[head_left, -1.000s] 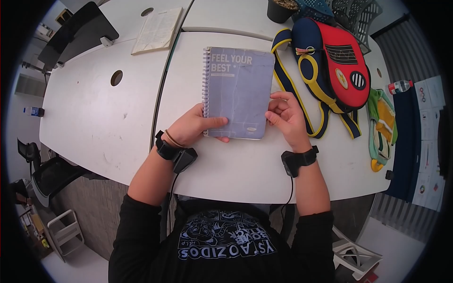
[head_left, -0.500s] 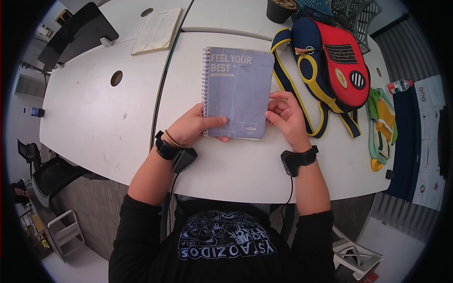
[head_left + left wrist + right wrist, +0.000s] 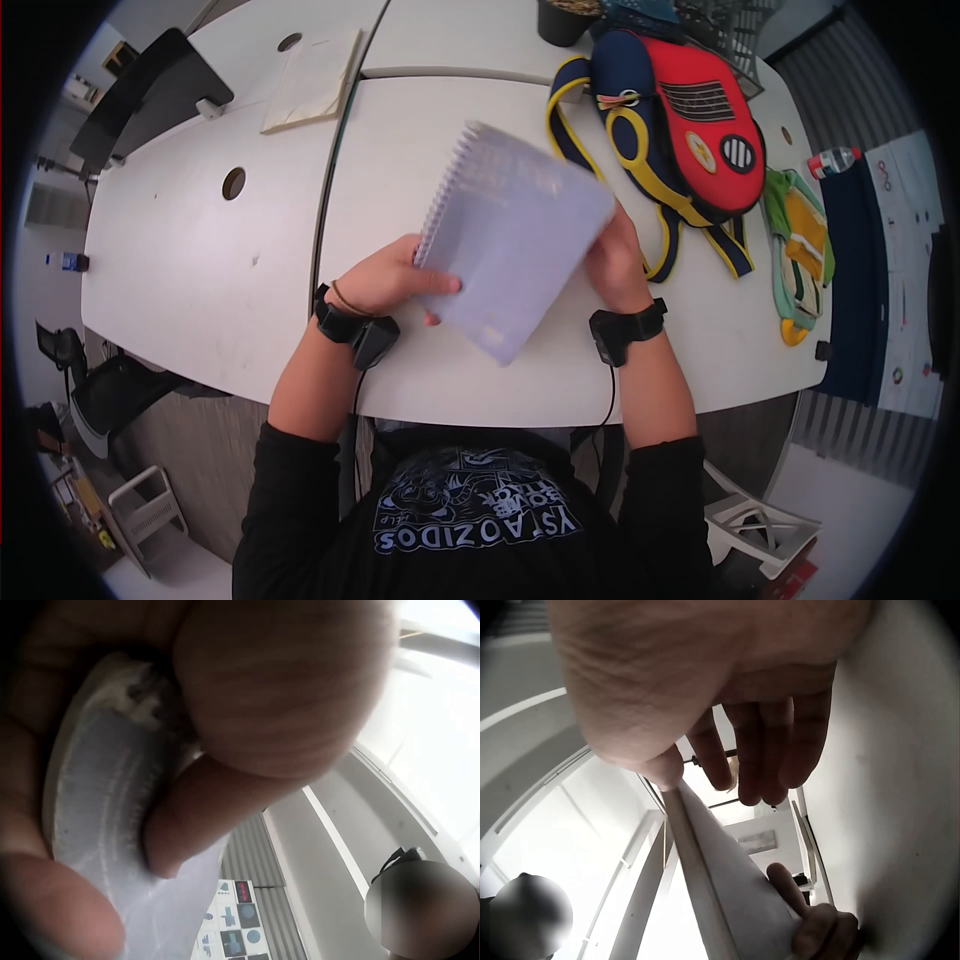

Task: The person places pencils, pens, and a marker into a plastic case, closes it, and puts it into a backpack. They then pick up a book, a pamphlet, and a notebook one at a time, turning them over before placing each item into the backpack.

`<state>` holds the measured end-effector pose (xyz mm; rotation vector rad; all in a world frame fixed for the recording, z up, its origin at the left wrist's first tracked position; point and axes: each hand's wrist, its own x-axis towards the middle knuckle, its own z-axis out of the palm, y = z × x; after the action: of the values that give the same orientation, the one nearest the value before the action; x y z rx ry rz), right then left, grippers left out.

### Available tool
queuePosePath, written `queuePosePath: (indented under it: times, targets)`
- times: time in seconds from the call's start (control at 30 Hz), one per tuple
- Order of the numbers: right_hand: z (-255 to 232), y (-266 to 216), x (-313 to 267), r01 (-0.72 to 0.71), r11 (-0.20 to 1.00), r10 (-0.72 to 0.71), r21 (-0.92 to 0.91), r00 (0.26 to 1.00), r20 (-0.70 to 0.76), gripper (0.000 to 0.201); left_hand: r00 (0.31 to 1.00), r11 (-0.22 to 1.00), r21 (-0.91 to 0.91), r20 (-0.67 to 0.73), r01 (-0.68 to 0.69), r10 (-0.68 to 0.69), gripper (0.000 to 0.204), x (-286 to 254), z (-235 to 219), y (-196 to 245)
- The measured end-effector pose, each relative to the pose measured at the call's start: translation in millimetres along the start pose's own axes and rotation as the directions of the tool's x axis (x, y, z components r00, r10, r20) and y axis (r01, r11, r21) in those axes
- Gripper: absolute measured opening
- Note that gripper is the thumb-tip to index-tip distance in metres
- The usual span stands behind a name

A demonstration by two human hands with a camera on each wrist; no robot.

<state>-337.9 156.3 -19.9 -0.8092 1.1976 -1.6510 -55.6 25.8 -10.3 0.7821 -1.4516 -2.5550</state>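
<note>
A lavender spiral notebook [image 3: 515, 245] is held tilted over the white table [image 3: 420, 385], its cover blurred by motion. At its lower spiral edge my left hand [image 3: 390, 280] grips it, thumb flat on the cover and fingers underneath. The left wrist view shows that thumb and the curled fingers on both sides of the notebook [image 3: 97, 795]. My right hand [image 3: 620, 260] is at the right edge, partly hidden behind the cover. In the right wrist view its thumb touches the notebook's edge [image 3: 697, 870], while the other fingers extend loosely below.
A red and navy backpack [image 3: 700, 130] with yellow-trimmed straps lies right of the notebook, beside a green and yellow cloth item [image 3: 800, 245]. Behind them stand a plant pot [image 3: 565, 22] and dark baskets [image 3: 720, 35]. A worn book [image 3: 315, 80] lies at the back left.
The notebook has swung clockwise, its top moving right and its lower corner coming toward me. My right hand has gone from beside its right edge to partly behind it. The head view has shifted slightly.
</note>
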Motion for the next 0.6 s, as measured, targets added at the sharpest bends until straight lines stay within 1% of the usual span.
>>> queuePosePath:
  times: [0.03,0.07,0.1,0.13,0.17,0.2,0.27,0.3,0.33,0.37,0.43,0.47,0.5,0.53,0.57,0.6]
  targets:
    - [-18.3,0.9,5.7,0.047,0.994,-0.039,-0.096,0.996,0.084,0.050,0.996,0.994,0.107,0.090,0.018,-0.028,0.039,-5.9,3.2,3.6]
    - [-9.3,-18.6,0.1,-0.066,0.987,0.036,0.148,0.980,0.197,0.050,0.982,0.976,0.217,0.176,0.025,-0.065,0.040,-8.4,7.9,5.4]
    - [-21.2,-25.8,1.1,-0.192,0.971,0.137,0.140,0.933,0.333,0.047,0.978,0.974,0.227,0.205,-0.011,-0.037,0.044,-7.4,13.3,5.7]
    - [-33.0,-32.4,0.6,-0.316,0.942,0.231,0.115,0.857,0.461,0.044,0.974,0.971,0.238,0.224,-0.013,-0.042,0.044,-6.2,15.5,6.2]
    - [-30.4,-33.6,-7.3,-0.242,0.965,0.261,-0.097,0.896,0.360,0.040,0.973,0.963,0.269,0.222,-0.001,-0.061,0.045,-5.2,15.1,6.5]
    - [-33.1,-34.2,-6.8,-0.203,0.942,0.306,-0.268,0.850,0.429,0.059,0.973,0.954,0.301,0.217,0.008,-0.077,0.046,-4.0,14.7,7.0]
    - [-38.3,-41.4,-12.3,-0.285,0.926,0.372,-0.248,0.802,0.467,0.070,0.974,0.954,0.298,0.219,-0.004,-0.065,0.049,-4.2,14.6,5.8]
    - [-40.2,-44.6,-13.9,-0.273,0.932,0.355,-0.237,0.814,0.459,0.070,0.976,0.982,0.188,0.211,0.008,-0.048,0.052,-6.3,14.2,5.5]
    - [-42.0,-47.9,-14.5,-0.287,0.943,0.331,-0.166,0.799,0.502,0.070,0.979,0.997,0.075,0.201,0.022,-0.037,0.054,-8.6,12.8,4.1]
    - [-44.1,-51.2,-15.0,-0.300,0.949,0.302,-0.094,0.784,0.543,0.070,0.976,0.995,0.095,0.213,0.026,-0.046,0.054,-9.1,8.1,-0.7]
    - [-50.7,-51.7,-14.0,-0.266,0.961,0.262,-0.073,0.800,0.540,0.068,0.973,0.997,-0.045,0.220,-0.060,0.068,0.060,-3.4,-6.6,-14.1]
    - [-56.0,-50.4,-12.4,-0.250,0.966,0.242,-0.062,0.800,0.549,0.067,0.971,0.998,-0.026,0.231,-0.058,0.063,0.060,0.9,-14.6,-19.9]
    - [-61.1,-51.0,-9.9,-0.233,0.968,0.247,-0.098,0.793,0.557,0.061,0.954,0.987,-0.129,0.272,-0.097,0.129,0.061,4.9,-19.6,-23.4]
    - [-66.2,-52.9,-10.2,-0.220,0.972,0.231,-0.088,0.802,0.551,0.061,0.932,0.964,-0.232,0.304,-0.128,0.197,0.063,5.5,-23.2,-27.4]
    - [-68.4,-57.4,-11.3,-0.241,0.970,0.219,-0.021,0.839,0.499,0.053,0.931,0.969,-0.216,0.314,-0.122,0.187,0.063,1.3,-2.3,-22.0]
    - [-72.7,-62.6,-10.7,-0.253,0.966,0.207,0.047,0.872,0.443,0.045,0.983,0.926,-0.338,0.014,-0.168,0.183,0.062,-1.9,31.6,-13.2]
